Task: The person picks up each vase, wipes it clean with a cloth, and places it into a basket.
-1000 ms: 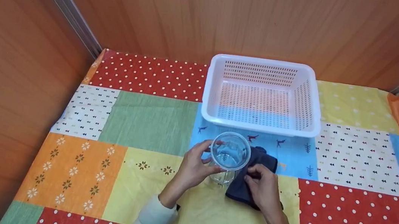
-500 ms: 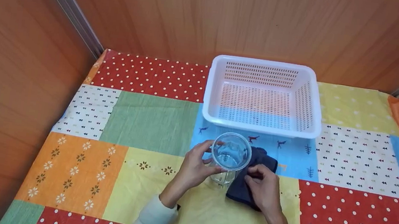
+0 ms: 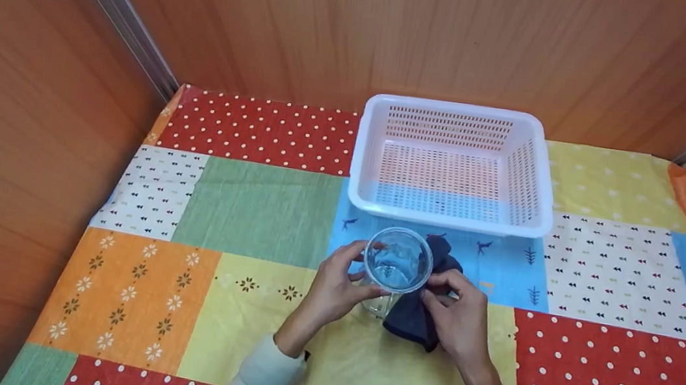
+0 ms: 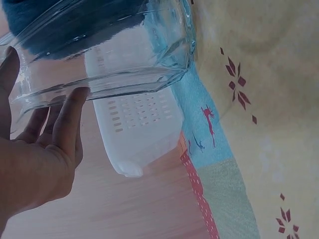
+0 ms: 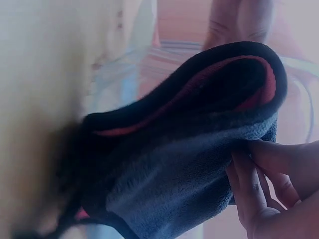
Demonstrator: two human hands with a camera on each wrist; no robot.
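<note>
A clear faceted glass cup (image 3: 398,268) stands mouth-up in the head view, its rim towards the camera. My left hand (image 3: 335,286) holds it from the left, thumb and fingers spread about the upper part. From the left wrist view, the glass cup (image 4: 129,82) shows dark cloth through its wall. On its right side my right hand (image 3: 462,315) pinches a dark grey-blue cloth (image 3: 412,322). The folded cloth (image 5: 174,174) shows black edging and a reddish inner side in the right wrist view, with thumb and fingertips gripping it.
A white plastic basket (image 3: 447,222) with slotted walls stands just behind the glass, holding nothing. A patchwork tablecloth (image 3: 275,210) covers the table. Wooden panels (image 3: 311,25) close off the back and both sides.
My right hand has shifted slightly up, and the cloth has bunched narrower against the glass cup's right side, its upper end now farther back. The left hand and glass cup look unmoved.
</note>
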